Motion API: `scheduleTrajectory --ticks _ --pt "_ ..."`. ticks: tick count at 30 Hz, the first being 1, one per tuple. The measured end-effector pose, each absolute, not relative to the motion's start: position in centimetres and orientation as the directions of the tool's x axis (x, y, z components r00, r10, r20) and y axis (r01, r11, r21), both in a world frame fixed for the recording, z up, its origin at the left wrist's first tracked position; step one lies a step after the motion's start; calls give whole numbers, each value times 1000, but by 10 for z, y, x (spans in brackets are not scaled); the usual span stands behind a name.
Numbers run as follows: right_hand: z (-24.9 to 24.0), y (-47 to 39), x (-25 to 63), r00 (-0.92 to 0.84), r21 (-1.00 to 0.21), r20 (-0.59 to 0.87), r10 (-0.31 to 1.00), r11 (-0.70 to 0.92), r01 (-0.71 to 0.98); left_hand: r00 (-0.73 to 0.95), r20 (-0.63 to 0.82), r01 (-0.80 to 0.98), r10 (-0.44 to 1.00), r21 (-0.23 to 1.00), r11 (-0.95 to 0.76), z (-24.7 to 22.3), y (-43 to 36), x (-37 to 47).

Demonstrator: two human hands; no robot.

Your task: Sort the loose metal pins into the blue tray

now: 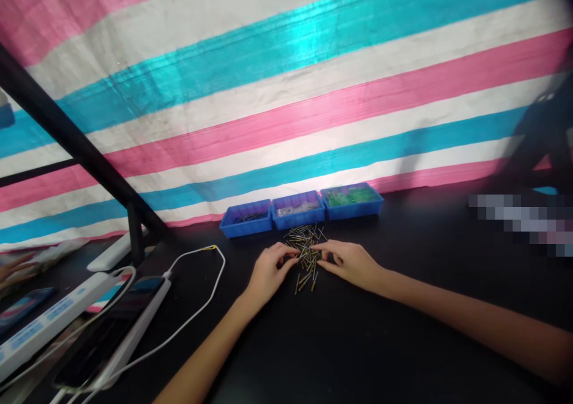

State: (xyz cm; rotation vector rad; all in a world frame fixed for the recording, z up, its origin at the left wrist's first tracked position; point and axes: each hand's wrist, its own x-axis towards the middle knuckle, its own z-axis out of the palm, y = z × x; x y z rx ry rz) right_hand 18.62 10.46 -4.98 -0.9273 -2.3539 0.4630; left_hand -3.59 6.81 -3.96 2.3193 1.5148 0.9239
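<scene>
A loose pile of thin metal pieces (307, 250), some brassy and some dark, lies on the black table (286, 356). My left hand (274, 268) touches the pile from the left, thumb and forefinger apart. From the right, my right hand (342, 262) reaches into it, its thumb and forefinger also apart. Nothing can be made out between the fingers of either hand. Behind the pile, three blue trays stand in a row: the left tray (246, 228) with dark thin pieces, the middle tray (298, 218) with clear pieces, the right tray (353, 212) with green pieces.
At the left lie a phone (111, 326) on a white block, a white power strip (54, 320) and a looping white cable (192, 317). Another person's hand (15, 270) shows at the far left. A black frame bar (80, 147) slants above; a striped sheet (268, 105) hangs behind.
</scene>
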Motion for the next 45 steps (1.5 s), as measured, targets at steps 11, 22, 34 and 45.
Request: scheduleTrajectory --ticks 11,22,34,45 --pt "-55 111 187 -582 -562 414 700 699 442 532 270 694 803 404 -596 -23 53 -26" --pt "-50 104 188 -469 -606 578 668 736 301 401 378 730 834 418 -540 -35 57 -23" --pt "-46 95 184 -581 -500 664 471 857 123 233 589 539 773 584 -607 -40 57 -14" --pt "-50 97 184 -526 -594 638 562 794 129 220 570 508 792 626 -592 -39 54 -7"
